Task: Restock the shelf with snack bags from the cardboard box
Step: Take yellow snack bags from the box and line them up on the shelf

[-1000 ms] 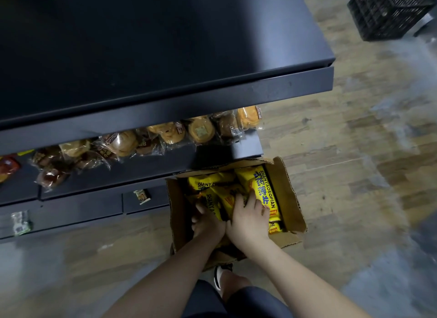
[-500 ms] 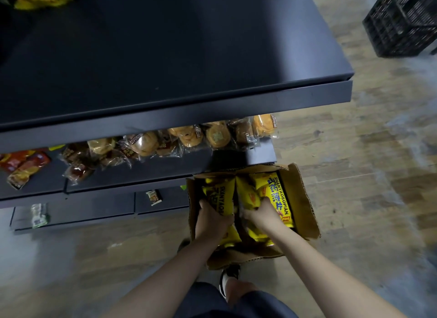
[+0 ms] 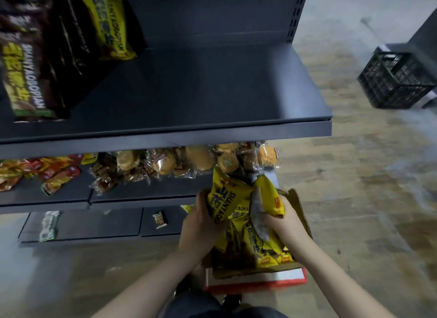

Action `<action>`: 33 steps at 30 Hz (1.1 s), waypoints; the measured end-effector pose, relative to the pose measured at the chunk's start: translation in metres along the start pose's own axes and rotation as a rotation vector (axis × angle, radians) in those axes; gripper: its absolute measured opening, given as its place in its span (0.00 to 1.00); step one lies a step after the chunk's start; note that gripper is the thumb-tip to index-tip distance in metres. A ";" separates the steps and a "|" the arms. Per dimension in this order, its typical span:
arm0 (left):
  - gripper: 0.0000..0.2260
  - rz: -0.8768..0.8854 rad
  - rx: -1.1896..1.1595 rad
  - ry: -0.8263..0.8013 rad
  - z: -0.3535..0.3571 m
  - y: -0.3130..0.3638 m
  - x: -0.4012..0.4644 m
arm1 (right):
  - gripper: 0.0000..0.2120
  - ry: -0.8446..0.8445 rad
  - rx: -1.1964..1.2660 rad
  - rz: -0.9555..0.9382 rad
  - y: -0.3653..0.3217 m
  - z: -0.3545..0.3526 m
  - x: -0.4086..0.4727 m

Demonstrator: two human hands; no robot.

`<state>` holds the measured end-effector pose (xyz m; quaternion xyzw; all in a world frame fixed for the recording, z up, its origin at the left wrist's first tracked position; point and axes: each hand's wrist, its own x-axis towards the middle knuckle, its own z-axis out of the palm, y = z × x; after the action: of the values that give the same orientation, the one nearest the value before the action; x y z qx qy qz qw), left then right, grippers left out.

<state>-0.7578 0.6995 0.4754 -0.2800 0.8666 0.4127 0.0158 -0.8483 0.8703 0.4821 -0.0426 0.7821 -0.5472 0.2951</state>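
My left hand (image 3: pixel 202 223) grips a yellow snack bag (image 3: pixel 224 197) lifted above the cardboard box (image 3: pixel 299 213). My right hand (image 3: pixel 282 219) holds a second yellow snack bag (image 3: pixel 269 194) beside it. More yellow bags (image 3: pixel 255 246) lie in the open box on the floor. The dark upper shelf (image 3: pixel 201 88) stands mostly bare, with upright yellow bags (image 3: pixel 106 21) and a similar bag (image 3: pixel 23 81) at its left end.
The shelf below carries wrapped buns (image 3: pixel 196 160) and red and orange packets (image 3: pixel 47 173). Small packets (image 3: pixel 159 219) lie on the bottom shelf. A black plastic crate (image 3: pixel 397 79) stands on the wooden floor at the right. The box rests on a red-edged base (image 3: pixel 255 282).
Both hands have risen out of the box, each with a yellow bag. The view has tilted up, so the upper shelf and its standing bags now show.
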 end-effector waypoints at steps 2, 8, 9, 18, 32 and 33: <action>0.32 0.064 -0.008 0.092 -0.017 0.003 -0.006 | 0.12 -0.002 0.007 -0.075 -0.016 -0.001 -0.006; 0.35 0.139 -0.156 0.283 -0.070 0.013 -0.019 | 0.34 -0.093 0.163 -0.256 -0.073 0.009 -0.039; 0.34 0.137 -0.191 0.317 -0.079 0.017 -0.019 | 0.34 -0.115 0.177 -0.290 -0.085 0.013 -0.041; 0.32 0.263 -0.305 0.521 -0.159 0.046 0.015 | 0.22 -0.049 0.216 -0.497 -0.167 0.066 -0.021; 0.25 0.314 -0.141 0.621 -0.242 0.035 0.146 | 0.16 0.278 0.150 -0.652 -0.266 0.139 0.085; 0.25 0.311 -0.139 0.632 -0.247 0.035 0.156 | 0.16 0.296 0.136 -0.653 -0.271 0.144 0.096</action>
<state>-0.8565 0.4642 0.6221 -0.2588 0.8309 0.3610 -0.3352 -0.9231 0.6054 0.6485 -0.1906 0.7235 -0.6634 -0.0095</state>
